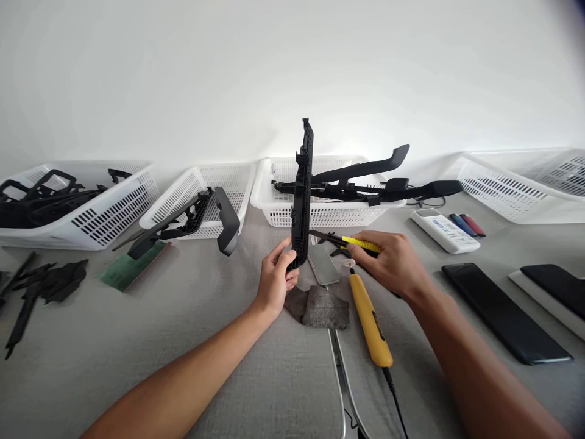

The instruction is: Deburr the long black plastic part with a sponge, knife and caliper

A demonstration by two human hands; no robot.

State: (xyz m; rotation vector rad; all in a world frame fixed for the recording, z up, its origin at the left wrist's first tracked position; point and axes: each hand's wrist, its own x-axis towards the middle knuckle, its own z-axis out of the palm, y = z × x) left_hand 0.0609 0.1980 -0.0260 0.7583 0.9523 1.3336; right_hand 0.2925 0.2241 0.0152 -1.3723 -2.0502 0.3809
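My left hand (275, 277) is closed around the lower end of a long black plastic trim part (301, 201), which stands nearly upright with its ribbed side showing. In my right hand (388, 259) is a yellow-and-black utility knife (361, 244), its blade pointing left to the lower edge of the part. Whether the blade touches the plastic I cannot tell. Under the right hand lies a yellow corded rotary tool (372, 320) with a small pale disc at its tip. Below the part, a dark grey cloth (322, 306) and a flat grey block (323, 264) lie on the table.
White baskets stand along the wall: left (114, 207), centre-left (242, 189) and middle (292, 216) hold black plastic parts; another (503, 189) is at right. A white device (445, 230) and a black phone (505, 311) lie right. A green sheet (132, 265) and black scraps (50, 283) lie left.
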